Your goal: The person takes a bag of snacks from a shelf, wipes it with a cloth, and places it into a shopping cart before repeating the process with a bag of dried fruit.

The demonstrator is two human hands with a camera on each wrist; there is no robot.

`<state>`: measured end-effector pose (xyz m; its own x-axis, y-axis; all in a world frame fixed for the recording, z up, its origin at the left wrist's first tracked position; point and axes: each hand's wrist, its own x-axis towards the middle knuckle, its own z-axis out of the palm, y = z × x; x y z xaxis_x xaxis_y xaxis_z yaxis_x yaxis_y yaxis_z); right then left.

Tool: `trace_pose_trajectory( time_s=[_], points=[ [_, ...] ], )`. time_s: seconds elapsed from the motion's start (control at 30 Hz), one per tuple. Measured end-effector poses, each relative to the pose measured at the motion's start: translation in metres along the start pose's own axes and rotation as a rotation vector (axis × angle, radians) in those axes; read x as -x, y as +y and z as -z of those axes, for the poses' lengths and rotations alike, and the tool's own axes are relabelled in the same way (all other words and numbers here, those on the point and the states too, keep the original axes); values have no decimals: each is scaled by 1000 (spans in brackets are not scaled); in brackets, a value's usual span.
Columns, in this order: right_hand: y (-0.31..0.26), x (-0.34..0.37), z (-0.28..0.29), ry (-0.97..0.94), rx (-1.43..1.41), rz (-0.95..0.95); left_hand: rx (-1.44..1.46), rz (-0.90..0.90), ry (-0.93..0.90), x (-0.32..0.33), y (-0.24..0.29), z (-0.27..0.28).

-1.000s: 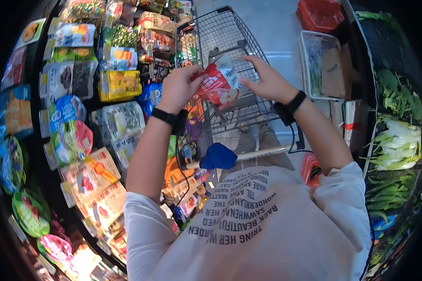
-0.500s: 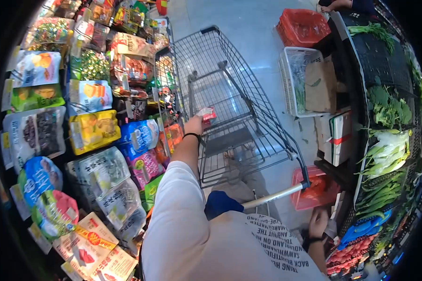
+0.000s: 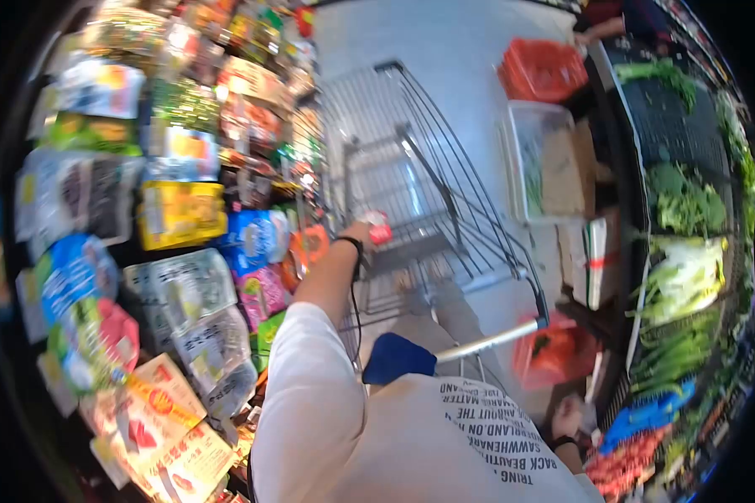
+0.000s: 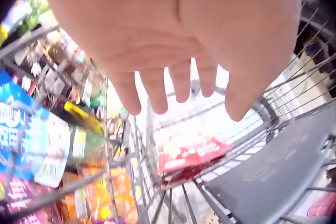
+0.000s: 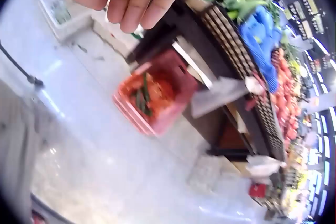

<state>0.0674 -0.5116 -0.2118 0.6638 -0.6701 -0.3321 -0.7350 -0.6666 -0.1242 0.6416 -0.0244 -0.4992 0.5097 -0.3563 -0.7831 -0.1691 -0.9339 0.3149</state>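
The left hand reaches down into the wire shopping cart. In the left wrist view its fingers are straight and slightly spread. Beneath them, a red and white snack pouch lies against the wires at the bottom of the cart, apart from the fingertips. The head view shows only a small blurred part of the pouch beyond the hand. Off to the person's right hangs the right hand, relaxed and holding nothing. Its loose fingers also show in the right wrist view, above the floor beside the vegetable stand.
Bagged snacks fill the shelves along the left. On the right runs a vegetable stand with greens. Below it stand a red basket, a white crate and a pink crate. A blue cloth hangs on the cart handle.
A second ago both hands held the pouch above the cart. The left hand has since lowered it inside, and its fingers are now off it. The right hand has swung down to the right.
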Motion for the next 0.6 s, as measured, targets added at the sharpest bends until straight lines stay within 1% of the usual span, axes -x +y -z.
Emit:
trace_pose_trajectory(
  time_s=[0.03,0.07,0.1,0.13,0.17,0.2,0.23,0.27,0.3,0.37,0.4,0.43,0.5,0.53,0.57,0.6],
  points=[
    [-13,-41,-2,2,-160,-4,135,-15,-10,27,15,21],
    [-58,-80,17,46,-234,87,-104,-301,205,51,22,29],
    [-104,-113,44,84,-317,196,171,-182,211,132,72,80],
    [-127,-144,57,143,-318,377,136,-278,234,162,84,92],
    [-151,-179,64,209,-322,571,227,-325,314,201,99,95],
    [-180,-208,64,269,-443,663,45,-561,593,207,93,79],
    [-216,-237,66,318,-569,756,152,-350,520,308,146,120],
    [-259,-257,80,356,-542,974,192,-482,711,329,148,106],
    [-302,-265,99,405,-512,1180,182,-590,835,366,159,103],
    [-390,-248,144,268,-509,1318,231,-593,946,458,194,94],
    [-428,-232,165,215,-496,1476,258,-565,1009,500,209,82],
    [-468,-222,174,209,-521,1561,290,-551,1064,535,224,67],
    [-530,-188,182,115,-743,1704,360,-395,1130,593,244,27],
    [-560,-156,195,93,-858,1820,386,-294,1193,616,252,2],
    [-586,-118,218,73,-971,1920,413,-203,1246,635,260,-24],
    [-602,-64,250,69,-1080,2031,430,-95,1317,653,270,-50]
  ],
)
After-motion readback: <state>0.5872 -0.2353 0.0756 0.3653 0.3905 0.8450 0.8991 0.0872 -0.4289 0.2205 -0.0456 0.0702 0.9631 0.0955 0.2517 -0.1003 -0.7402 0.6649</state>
